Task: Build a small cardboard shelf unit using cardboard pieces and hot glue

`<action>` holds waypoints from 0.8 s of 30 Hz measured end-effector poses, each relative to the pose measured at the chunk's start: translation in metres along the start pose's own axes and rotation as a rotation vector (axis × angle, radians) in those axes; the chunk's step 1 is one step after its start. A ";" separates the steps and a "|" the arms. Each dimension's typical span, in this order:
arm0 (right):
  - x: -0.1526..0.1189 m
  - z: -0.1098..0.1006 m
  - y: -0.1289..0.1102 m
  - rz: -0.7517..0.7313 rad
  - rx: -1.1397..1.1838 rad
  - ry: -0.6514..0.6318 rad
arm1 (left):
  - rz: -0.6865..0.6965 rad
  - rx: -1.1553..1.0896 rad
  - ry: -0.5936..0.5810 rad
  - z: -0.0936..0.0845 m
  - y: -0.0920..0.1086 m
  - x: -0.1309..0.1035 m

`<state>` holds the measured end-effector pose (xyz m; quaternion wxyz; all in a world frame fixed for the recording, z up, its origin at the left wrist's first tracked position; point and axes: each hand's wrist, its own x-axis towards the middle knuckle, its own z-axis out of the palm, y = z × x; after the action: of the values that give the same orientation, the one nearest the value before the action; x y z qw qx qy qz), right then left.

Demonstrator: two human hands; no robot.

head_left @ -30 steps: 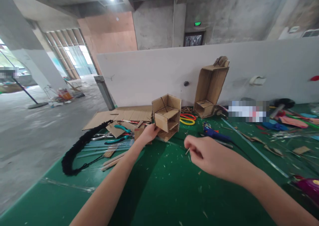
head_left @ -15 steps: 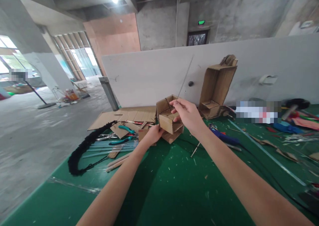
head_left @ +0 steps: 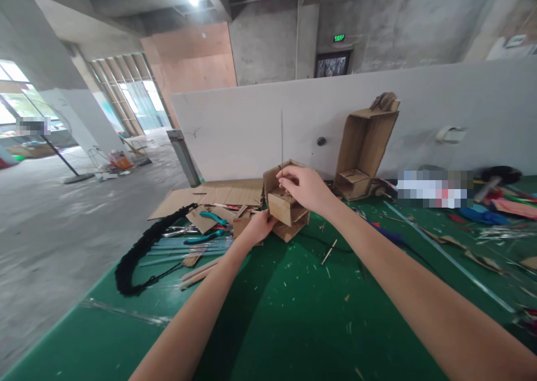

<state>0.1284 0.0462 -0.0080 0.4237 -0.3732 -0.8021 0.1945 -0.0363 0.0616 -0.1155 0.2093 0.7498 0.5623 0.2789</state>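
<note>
A small open cardboard box (head_left: 280,208) with an inner shelf stands tilted on the green table (head_left: 293,314). My left hand (head_left: 259,227) grips its lower left side, its fingertips partly hidden. Over the box's open top, my right hand (head_left: 300,184) pinches a thin grey rod (head_left: 282,137), which points almost straight up. A dark cord or wire shows at the box's top edge beside my right fingertips. The lower end of the rod is hidden by the fingers.
Behind on the right stands a taller cardboard piece (head_left: 361,151) with wheels. Teal-handled pliers (head_left: 205,237), blue strips and a black fuzzy cord (head_left: 130,260) lie left. A short stick (head_left: 329,252), blue strip (head_left: 448,255) and scraps lie right. A white panel (head_left: 251,129) runs behind.
My right hand has shifted left over the box. The rod has swung from leaning right to nearly upright. My left hand and the box look unmoved.
</note>
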 end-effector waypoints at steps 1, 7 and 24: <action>0.001 -0.001 0.000 -0.001 -0.038 -0.024 | 0.001 0.000 -0.003 0.000 0.000 0.000; 0.006 -0.005 -0.002 0.060 -0.225 -0.063 | 0.002 0.000 0.009 0.001 -0.004 0.002; -0.014 -0.001 -0.032 0.012 -0.306 -0.097 | 0.192 -0.144 -0.129 -0.002 -0.022 0.011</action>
<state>0.1206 0.0148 0.0057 0.3213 -0.4282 -0.8398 0.0903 -0.0519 0.0785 -0.1257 0.2707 0.7996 0.4520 0.2882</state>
